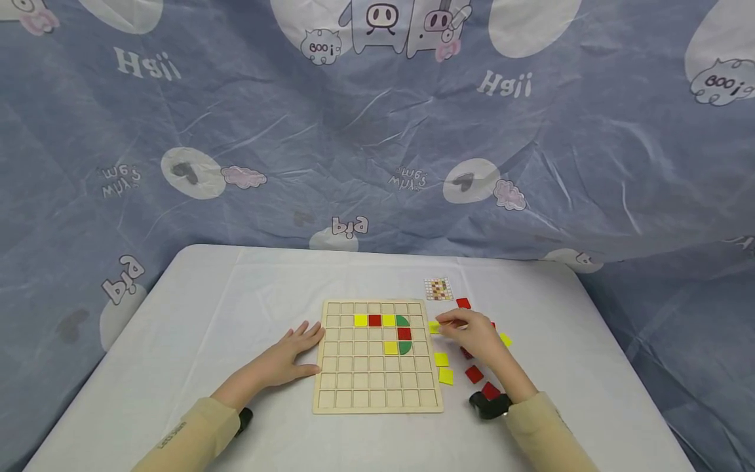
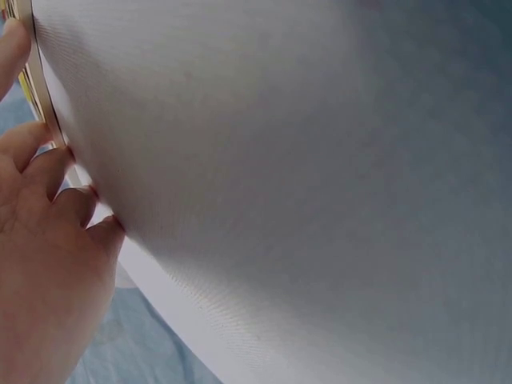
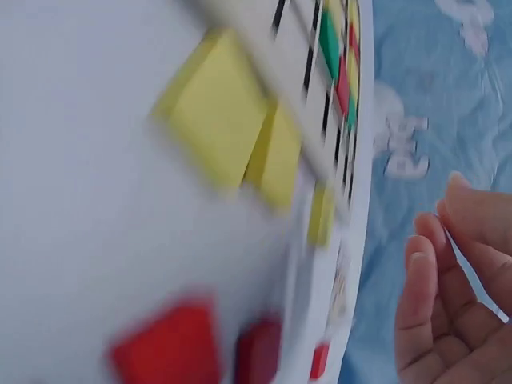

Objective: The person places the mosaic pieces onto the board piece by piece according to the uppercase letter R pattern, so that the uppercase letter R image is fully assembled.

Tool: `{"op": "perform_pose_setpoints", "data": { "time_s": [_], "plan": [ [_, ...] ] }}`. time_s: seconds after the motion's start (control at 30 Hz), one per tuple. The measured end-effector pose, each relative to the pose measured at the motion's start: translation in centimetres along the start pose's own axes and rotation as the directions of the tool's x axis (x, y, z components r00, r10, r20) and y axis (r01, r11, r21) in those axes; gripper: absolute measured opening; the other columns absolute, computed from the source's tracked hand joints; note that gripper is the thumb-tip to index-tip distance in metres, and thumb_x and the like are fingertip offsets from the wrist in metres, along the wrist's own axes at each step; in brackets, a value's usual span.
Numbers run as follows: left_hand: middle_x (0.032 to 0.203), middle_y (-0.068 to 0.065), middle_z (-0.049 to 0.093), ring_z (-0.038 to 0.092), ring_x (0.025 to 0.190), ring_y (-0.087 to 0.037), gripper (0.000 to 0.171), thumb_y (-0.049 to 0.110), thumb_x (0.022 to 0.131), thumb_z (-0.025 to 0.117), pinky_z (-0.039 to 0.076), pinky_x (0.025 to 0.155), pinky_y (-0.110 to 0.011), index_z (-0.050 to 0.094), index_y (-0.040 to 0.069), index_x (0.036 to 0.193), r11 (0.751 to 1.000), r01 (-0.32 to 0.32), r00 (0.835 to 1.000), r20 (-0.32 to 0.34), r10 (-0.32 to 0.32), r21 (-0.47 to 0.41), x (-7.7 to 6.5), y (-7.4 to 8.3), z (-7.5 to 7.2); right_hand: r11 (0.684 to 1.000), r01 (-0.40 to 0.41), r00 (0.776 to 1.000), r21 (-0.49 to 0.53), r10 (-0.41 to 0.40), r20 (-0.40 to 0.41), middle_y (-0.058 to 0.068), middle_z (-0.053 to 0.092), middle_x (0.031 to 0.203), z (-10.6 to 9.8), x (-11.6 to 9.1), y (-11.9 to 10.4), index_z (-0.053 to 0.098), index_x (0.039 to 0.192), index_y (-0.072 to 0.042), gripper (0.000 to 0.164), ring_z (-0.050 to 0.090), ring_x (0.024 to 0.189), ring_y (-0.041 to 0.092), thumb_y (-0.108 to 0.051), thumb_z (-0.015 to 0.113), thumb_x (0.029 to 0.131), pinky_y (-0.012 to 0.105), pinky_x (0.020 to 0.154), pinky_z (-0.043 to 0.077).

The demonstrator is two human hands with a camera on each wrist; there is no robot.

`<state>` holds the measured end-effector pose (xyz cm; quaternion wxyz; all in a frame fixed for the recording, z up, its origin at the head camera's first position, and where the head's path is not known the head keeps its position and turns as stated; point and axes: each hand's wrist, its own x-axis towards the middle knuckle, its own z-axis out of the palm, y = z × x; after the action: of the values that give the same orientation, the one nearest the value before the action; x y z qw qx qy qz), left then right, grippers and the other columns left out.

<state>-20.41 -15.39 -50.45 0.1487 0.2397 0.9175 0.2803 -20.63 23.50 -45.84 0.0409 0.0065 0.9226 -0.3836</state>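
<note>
The wooden board (image 1: 377, 381) lies flat on the white tabletop (image 1: 265, 282), between the two hands. It has lots of little squares, and seven of them have a piece inside. In the second row from the far side there is a yellow one, a red one, a yellow one and a green one. Below that green piece (image 1: 402, 320) sits a red one, then another green one with a yellow one on its left. All the other squares are bare, so the job looks like it is only a little way along.

The left hand (image 1: 288, 359) has its fingers spread, with the tips touching the board's left edge. The right hand (image 1: 474, 333) is past the right edge, close to a loose yellow tile (image 1: 433, 328). Its fingers are bent and brought in near the thumb. I cannot tell if they pinch anything.

More yellow tiles (image 1: 445, 376) and some red tiles (image 1: 474, 374) lie to the right of the board, and the hand hides part of a few. These seem to be what is left to use. A small card (image 1: 438, 288) with coloured squares lies near the board's far right corner.
</note>
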Motion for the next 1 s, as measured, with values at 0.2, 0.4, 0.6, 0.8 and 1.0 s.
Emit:
{"op": "perform_pose_setpoints", "data": {
  "time_s": [0.2, 0.4, 0.6, 0.8, 1.0],
  "plan": [
    [0.162, -0.013, 0.025, 0.012, 0.152, -0.038, 0.08, 0.037, 0.089, 0.07, 0.01, 0.123, -0.058, 0.034, 0.006, 0.153, 1.0, 0.001, 1.0, 0.004, -0.001, -0.001, 0.0, 0.1, -0.1, 0.995, -0.096, 0.995, -0.006, 0.096, 0.014, 0.006, 0.071, 0.102, -1.9, -0.9, 3.1, 0.07, 0.117, -0.007, 0.029, 0.06, 0.086, 0.018, -0.018, 0.072, 0.09, 0.024, 0.071, 0.054],
    [0.162, -0.014, 0.025, 0.012, 0.152, -0.039, 0.08, 0.036, 0.09, 0.07, 0.011, 0.123, -0.059, 0.033, 0.005, 0.153, 1.0, -0.011, 1.0, 0.003, 0.011, 0.0, 0.0, 0.1, -0.1, 0.992, -0.119, 0.992, -0.032, 0.12, 0.028, 0.006, 0.07, 0.099, -2.1, -1.9, 4.7, 0.071, 0.114, -0.005, 0.031, 0.06, 0.084, 0.016, -0.017, 0.076, 0.086, 0.027, 0.075, 0.057],
    [0.162, -0.014, 0.025, 0.012, 0.152, -0.039, 0.08, 0.037, 0.089, 0.07, 0.01, 0.123, -0.058, 0.033, 0.006, 0.153, 1.0, -0.01, 1.0, 0.004, 0.01, -0.003, 0.0, 0.0, 0.1, 0.988, -0.137, 0.989, -0.075, 0.141, 0.05, 0.009, 0.066, 0.107, -1.9, -2.3, 5.3, 0.071, 0.114, -0.008, 0.035, 0.057, 0.092, 0.021, -0.016, 0.08, 0.081, 0.031, 0.078, 0.058],
    [0.162, -0.011, 0.025, 0.012, 0.153, -0.036, 0.08, 0.036, 0.089, 0.071, 0.01, 0.124, -0.056, 0.033, 0.009, 0.154, 1.0, 0.001, 1.0, 0.007, -0.001, -0.003, 0.1, -0.1, 0.3, 0.988, -0.12, 0.992, -0.099, 0.124, 0.039, 0.009, 0.063, 0.106, -1.4, -2.1, 5.9, 0.072, 0.113, -0.01, 0.032, 0.055, 0.093, 0.021, -0.011, 0.079, 0.081, 0.031, 0.078, 0.057],
    [0.162, -0.013, 0.026, 0.012, 0.152, -0.037, 0.08, 0.037, 0.089, 0.071, 0.01, 0.123, -0.057, 0.033, 0.007, 0.153, 1.0, -0.009, 1.0, -0.001, 0.009, -0.003, 0.1, -0.3, 0.2, 0.986, -0.112, 0.993, -0.124, 0.117, 0.034, 0.006, 0.062, 0.098, -1.3, -1.8, 6.1, 0.072, 0.106, -0.009, 0.028, 0.055, 0.088, 0.019, -0.009, 0.08, 0.08, 0.032, 0.079, 0.058]
  ]
}}
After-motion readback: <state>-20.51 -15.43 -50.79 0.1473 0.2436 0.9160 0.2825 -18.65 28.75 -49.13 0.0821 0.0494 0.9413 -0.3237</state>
